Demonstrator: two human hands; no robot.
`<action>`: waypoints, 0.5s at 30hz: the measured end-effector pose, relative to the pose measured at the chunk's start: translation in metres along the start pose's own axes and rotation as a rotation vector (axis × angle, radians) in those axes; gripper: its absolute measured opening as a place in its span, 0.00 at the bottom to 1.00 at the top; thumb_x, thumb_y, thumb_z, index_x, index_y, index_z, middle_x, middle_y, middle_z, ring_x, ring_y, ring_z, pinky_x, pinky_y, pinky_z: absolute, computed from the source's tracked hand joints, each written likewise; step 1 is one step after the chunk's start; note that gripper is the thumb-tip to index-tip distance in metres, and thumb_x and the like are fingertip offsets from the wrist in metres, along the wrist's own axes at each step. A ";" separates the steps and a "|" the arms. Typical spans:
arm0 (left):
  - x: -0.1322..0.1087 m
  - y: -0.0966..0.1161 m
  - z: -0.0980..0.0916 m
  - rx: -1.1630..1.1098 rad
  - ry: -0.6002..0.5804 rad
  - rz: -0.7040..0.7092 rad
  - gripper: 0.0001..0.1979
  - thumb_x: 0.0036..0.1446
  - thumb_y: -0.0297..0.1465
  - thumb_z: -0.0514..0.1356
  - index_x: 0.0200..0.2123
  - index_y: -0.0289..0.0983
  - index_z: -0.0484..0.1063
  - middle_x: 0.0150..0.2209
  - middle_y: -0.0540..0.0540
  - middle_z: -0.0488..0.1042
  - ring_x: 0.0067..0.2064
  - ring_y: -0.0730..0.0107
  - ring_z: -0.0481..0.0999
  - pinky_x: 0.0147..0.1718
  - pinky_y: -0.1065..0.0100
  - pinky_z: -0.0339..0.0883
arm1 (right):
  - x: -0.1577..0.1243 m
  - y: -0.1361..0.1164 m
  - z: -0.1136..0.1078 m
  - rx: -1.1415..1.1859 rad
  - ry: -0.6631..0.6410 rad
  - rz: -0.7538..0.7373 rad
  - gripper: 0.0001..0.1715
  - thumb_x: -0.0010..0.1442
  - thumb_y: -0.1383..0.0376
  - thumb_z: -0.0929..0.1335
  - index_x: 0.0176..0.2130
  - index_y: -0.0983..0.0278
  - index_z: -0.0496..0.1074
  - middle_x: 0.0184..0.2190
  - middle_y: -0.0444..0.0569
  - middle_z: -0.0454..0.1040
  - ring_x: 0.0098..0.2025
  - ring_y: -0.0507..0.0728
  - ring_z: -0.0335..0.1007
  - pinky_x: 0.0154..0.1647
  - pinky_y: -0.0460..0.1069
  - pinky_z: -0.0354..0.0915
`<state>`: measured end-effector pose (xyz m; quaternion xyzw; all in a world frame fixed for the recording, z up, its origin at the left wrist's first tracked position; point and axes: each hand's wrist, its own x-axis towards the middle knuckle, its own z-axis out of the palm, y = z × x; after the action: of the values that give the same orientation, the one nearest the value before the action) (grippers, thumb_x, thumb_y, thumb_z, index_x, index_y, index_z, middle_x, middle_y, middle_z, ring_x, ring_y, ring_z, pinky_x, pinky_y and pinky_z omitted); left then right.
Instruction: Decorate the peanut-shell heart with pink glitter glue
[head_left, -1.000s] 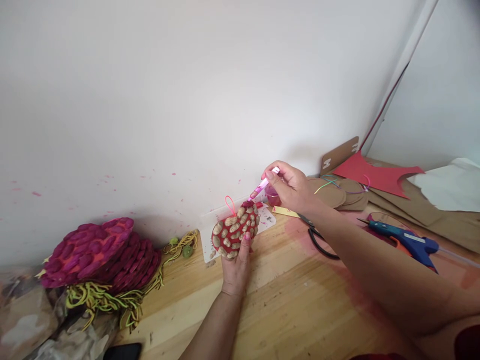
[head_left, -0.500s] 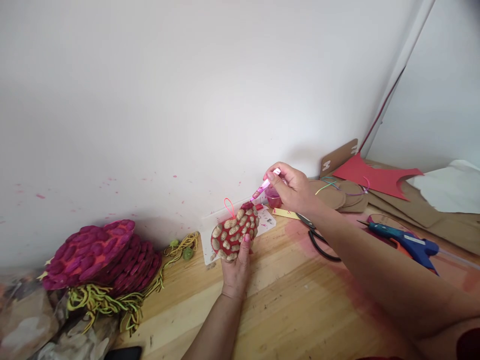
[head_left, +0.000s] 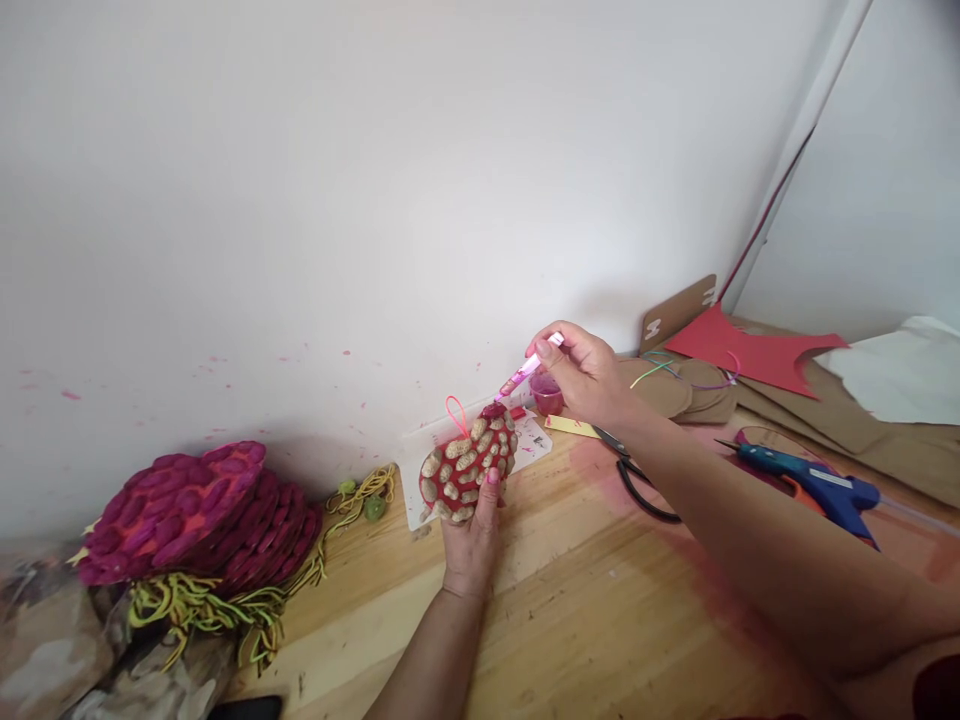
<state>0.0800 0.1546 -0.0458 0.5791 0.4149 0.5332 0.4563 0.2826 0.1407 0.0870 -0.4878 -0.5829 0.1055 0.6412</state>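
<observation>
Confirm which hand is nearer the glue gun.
Right. The right hand, holding a pink brush, is left of the glue gun; the left hand, holding the peanut-covered ornament, sits farther left.

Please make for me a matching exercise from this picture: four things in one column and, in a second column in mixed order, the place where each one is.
Things:
1. peanut-covered ornament
2. pink thin tool
3. blue glue gun
4. black-handled scissors

Places:
A. lying on the wooden table, far right
B. held up in the left hand
C. on the table, partly hidden by the wrist of the right hand
D. held in the right hand, tip at the ornament's top

Pairs: 1-B, 2-D, 3-A, 4-C
</observation>
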 end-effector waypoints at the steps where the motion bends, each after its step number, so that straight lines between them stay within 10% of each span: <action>1: 0.000 -0.001 0.000 -0.007 0.002 -0.013 0.27 0.55 0.51 0.67 0.49 0.37 0.76 0.42 0.37 0.81 0.52 0.50 0.80 0.53 0.50 0.73 | 0.000 -0.001 0.001 0.014 -0.008 -0.004 0.22 0.68 0.47 0.65 0.36 0.61 0.71 0.27 0.43 0.69 0.28 0.51 0.62 0.28 0.47 0.57; 15: -0.003 0.000 -0.001 -0.036 -0.004 -0.072 0.25 0.57 0.52 0.65 0.45 0.36 0.77 0.38 0.39 0.81 0.42 0.57 0.81 0.46 0.56 0.75 | 0.000 -0.001 0.001 0.059 -0.003 0.000 0.22 0.67 0.46 0.66 0.36 0.61 0.72 0.28 0.43 0.70 0.29 0.52 0.65 0.27 0.46 0.58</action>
<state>0.0789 0.1522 -0.0460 0.5564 0.4249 0.5227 0.4864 0.2813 0.1411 0.0877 -0.4687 -0.5806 0.1235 0.6542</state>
